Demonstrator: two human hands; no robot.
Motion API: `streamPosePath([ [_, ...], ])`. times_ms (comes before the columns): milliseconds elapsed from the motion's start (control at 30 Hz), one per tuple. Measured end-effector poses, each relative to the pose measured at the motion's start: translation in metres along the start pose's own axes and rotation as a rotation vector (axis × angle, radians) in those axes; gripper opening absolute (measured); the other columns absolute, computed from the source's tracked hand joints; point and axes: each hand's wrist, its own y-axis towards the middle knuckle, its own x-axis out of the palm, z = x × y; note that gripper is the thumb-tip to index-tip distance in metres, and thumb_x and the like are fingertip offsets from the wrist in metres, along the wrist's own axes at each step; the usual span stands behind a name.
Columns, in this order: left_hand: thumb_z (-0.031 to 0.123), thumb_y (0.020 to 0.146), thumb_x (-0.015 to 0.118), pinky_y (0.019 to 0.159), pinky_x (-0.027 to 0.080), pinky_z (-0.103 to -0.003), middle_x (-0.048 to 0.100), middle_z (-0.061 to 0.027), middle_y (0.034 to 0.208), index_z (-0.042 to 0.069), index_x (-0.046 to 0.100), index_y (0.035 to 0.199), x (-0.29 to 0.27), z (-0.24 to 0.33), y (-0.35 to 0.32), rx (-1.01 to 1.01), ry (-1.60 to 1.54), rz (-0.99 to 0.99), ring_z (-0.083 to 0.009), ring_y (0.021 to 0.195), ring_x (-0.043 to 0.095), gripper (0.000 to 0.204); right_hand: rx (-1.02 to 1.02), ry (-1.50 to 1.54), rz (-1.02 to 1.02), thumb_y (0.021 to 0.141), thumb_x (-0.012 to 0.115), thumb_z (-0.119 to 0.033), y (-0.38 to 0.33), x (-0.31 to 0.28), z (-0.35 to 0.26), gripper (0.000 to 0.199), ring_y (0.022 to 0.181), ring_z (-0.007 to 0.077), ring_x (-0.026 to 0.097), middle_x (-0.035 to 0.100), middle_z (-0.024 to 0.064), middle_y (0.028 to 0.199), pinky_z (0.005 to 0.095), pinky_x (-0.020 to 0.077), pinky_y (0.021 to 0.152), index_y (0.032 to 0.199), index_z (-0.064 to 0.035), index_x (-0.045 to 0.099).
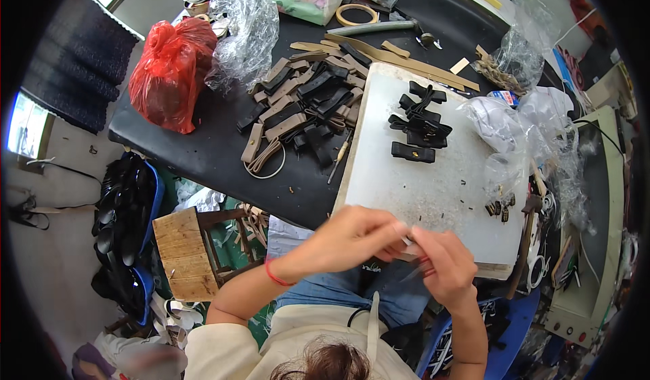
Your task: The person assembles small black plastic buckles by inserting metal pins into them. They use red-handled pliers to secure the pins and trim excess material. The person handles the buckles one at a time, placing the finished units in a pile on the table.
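My left hand and my right hand meet at the near edge of a whitish board. Thumbs and fingers are pinched together, tip to tip. Something small and pale, perhaps clear, shows between them, too little to name. Farther up the board lie several folded black straps, one bearing a small gold-coloured piece. A little cluster of dark and brass-coloured metal pieces rests near the board's right side. Tiny dark bits are scattered across its surface.
Left of the board, a heap of brown and black straps covers part of the black table, beside an awl-like tool. A red plastic bag stands farther left. Clear bags crowd the right; a hammer lies along the board's edge.
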Motion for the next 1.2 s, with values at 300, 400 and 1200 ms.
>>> streamPosePath([
  [300, 0.01, 0.085, 0.059, 0.09, 0.044, -0.037, 0.062, -0.0145, 0.111, 0.002, 0.063, 0.105, -0.152, -0.028, 0.021, 0.454, 1.389, 1.042, -0.0337, 0.11, 0.055, 0.022, 0.421, 0.094, 0.134, 0.075, 0.062, 0.012, -0.017, 0.009, 0.009, 0.033, 0.06, 0.0142, 0.056, 0.064, 0.0083, 0.075, 0.0232, 0.0461, 0.055, 0.105, -0.0016, 0.062],
  [400, 0.003, 0.085, 0.057, 0.079, 0.049, -0.03, 0.065, -0.0157, 0.103, 0.0, 0.063, 0.107, -0.129, -0.012, 0.02, 0.563, 1.057, 1.111, -0.0263, 0.092, 0.064, 0.022, 0.574, 0.235, 0.187, 0.077, 0.066, 0.007, -0.026, 0.01, 0.006, 0.026, 0.058, 0.0076, 0.054, 0.065, 0.0049, 0.074, 0.0196, 0.0435, 0.053, 0.101, -0.0013, 0.063],
  [1200, -0.003, 0.086, 0.06, 0.083, 0.05, -0.024, 0.061, -0.0126, 0.112, -0.003, 0.052, 0.126, 0.056, -0.015, 0.003, 0.234, -0.111, 0.025, -0.0121, 0.098, 0.059, 0.041, 0.786, 0.771, 0.334, 0.088, 0.063, -0.007, -0.039, -0.007, -0.01, 0.013, 0.058, 0.0039, 0.051, 0.062, 0.0012, 0.076, 0.0183, 0.041, 0.052, 0.099, 0.0, 0.06],
])
